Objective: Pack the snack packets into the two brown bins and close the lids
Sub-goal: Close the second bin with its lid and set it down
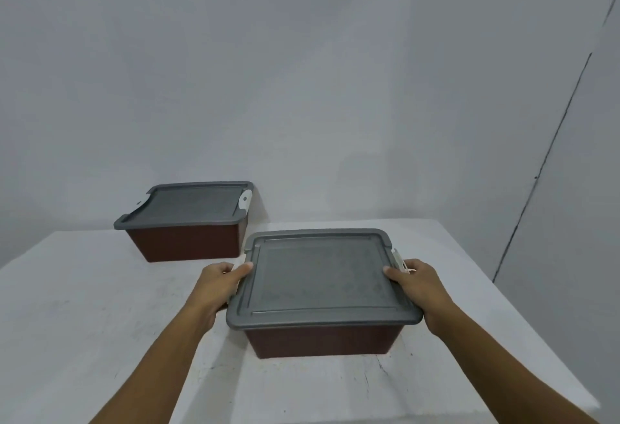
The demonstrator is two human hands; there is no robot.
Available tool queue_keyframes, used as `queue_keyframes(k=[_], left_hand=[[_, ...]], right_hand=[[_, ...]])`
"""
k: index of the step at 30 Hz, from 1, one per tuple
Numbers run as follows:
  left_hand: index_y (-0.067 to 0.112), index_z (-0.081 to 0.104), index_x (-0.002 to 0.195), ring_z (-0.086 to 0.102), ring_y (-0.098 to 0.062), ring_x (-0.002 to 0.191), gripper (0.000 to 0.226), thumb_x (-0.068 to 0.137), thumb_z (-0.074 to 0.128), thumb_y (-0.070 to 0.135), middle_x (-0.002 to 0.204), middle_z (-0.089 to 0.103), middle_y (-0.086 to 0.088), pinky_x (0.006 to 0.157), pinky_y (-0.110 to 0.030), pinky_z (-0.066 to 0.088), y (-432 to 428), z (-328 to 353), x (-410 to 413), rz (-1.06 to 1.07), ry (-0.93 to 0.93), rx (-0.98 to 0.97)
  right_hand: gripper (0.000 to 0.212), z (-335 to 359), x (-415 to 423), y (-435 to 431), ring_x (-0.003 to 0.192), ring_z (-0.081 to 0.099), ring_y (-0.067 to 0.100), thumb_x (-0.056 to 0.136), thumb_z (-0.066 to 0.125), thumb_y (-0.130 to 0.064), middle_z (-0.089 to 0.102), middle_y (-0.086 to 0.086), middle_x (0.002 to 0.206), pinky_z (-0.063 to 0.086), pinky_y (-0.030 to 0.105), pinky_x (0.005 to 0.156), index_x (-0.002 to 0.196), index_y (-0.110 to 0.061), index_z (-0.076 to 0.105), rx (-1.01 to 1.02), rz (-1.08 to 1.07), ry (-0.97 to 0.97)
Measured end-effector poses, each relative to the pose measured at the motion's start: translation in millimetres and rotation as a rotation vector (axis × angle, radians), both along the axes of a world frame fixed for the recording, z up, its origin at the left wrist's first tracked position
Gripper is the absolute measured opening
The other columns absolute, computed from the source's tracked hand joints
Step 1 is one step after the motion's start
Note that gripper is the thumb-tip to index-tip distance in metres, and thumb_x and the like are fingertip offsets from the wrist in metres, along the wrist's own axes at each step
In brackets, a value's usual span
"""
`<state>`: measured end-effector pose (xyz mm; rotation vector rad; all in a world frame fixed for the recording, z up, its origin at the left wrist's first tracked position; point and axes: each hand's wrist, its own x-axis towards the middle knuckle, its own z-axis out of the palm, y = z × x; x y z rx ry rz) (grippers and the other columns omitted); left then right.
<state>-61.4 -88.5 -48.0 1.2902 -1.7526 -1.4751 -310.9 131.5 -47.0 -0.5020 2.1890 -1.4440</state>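
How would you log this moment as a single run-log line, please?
near bin: grey lid on | left hand: grips lid's left edge | right hand: grips right edge | far bin: lidded, untouched

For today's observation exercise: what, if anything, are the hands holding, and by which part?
The near bin, by its lid: left hand at the left edge, right hand at the right edge beside the white latch, thumbs on top.

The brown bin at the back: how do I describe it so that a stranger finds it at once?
Start at the white table. At its back left, by the wall, stands the far brown bin with a grey lid. Unlike the near bin, gripped by the left hand and right hand, it is untouched, and a white latch lies folded up onto its lid.
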Motion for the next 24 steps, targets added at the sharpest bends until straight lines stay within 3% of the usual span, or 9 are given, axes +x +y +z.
queue_keyframes(k=[3, 6, 8, 10, 13, 19, 24], left_hand=[[0.013, 0.065, 0.089, 0.062, -0.018, 0.078, 0.023, 0.090, 0.065, 0.036, 0.091, 0.069, -0.005, 0.070, -0.034, 0.050, 2, 9, -5, 0.026, -0.282, -0.383], [0.017, 0.063, 0.100, 0.060, -0.015, 0.082, 0.029, 0.094, 0.054, 0.044, 0.103, 0.069, -0.004, 0.074, -0.030, 0.047, 13, 13, -5, -0.014, -0.509, -0.705], [0.017, 0.057, 0.128, 0.060, -0.019, 0.105, 0.051, 0.095, 0.045, 0.054, 0.129, 0.060, -0.004, 0.088, -0.031, 0.047, 17, 7, -2, -0.096, -0.526, -0.703], [0.022, 0.038, 0.147, 0.047, -0.023, 0.130, 0.077, 0.087, 0.036, 0.070, 0.150, 0.042, 0.000, 0.106, -0.040, 0.042, 23, -1, 5, -0.168, -0.494, -0.607], [0.025, 0.024, 0.153, 0.032, -0.023, 0.143, 0.094, 0.076, 0.031, 0.079, 0.159, 0.026, 0.004, 0.113, -0.046, 0.033, 26, -7, 6, -0.199, -0.435, -0.552], [0.026, 0.047, 0.141, 0.042, -0.019, 0.135, 0.090, 0.072, 0.027, 0.080, 0.151, 0.040, 0.006, 0.110, -0.046, 0.038, 22, -7, -5, -0.063, -0.261, -0.577], [0.023, 0.068, 0.115, 0.050, -0.010, 0.112, 0.058, 0.088, 0.038, 0.065, 0.127, 0.057, 0.008, 0.090, -0.030, 0.039, -11, -8, -21, 0.054, -0.277, -0.799]], right_hand=[[0.042, 0, 6, -1, 0.096, 0.060, 0.026, 0.091, 0.064, -0.036, 0.062, 0.009, 0.114, 0.050, 0.035, 0.076, 0.123, -0.010, 0.054, 0.111, -0.005, 0.230], [0.055, -4, 12, -1, 0.116, 0.056, 0.028, 0.094, 0.052, -0.046, 0.054, 0.011, 0.137, 0.048, 0.040, 0.096, 0.138, -0.013, 0.045, 0.291, 0.100, 0.474], [0.074, -5, 18, 3, 0.136, 0.043, 0.028, 0.091, 0.044, -0.060, 0.037, 0.006, 0.153, 0.038, 0.041, 0.108, 0.150, -0.017, 0.030, 0.305, 0.164, 0.484], [0.083, -5, 24, 9, 0.141, 0.035, 0.026, 0.083, 0.037, -0.067, 0.031, 0.002, 0.157, 0.032, 0.041, 0.112, 0.152, -0.021, 0.025, 0.235, 0.202, 0.462], [0.082, -8, 30, 12, 0.141, 0.036, 0.024, 0.081, 0.039, -0.065, 0.034, 0.000, 0.155, 0.031, 0.038, 0.112, 0.150, -0.020, 0.031, 0.116, 0.186, 0.448], [0.068, -13, 20, -3, 0.131, 0.048, 0.023, 0.082, 0.045, -0.058, 0.051, 0.002, 0.143, 0.036, 0.039, 0.108, 0.135, -0.016, 0.053, -0.033, 0.033, 0.496], [0.065, -18, 5, -34, 0.128, 0.050, 0.024, 0.084, 0.043, -0.061, 0.052, 0.001, 0.142, 0.041, 0.048, 0.108, 0.135, -0.021, 0.053, -0.031, -0.017, 0.471]])
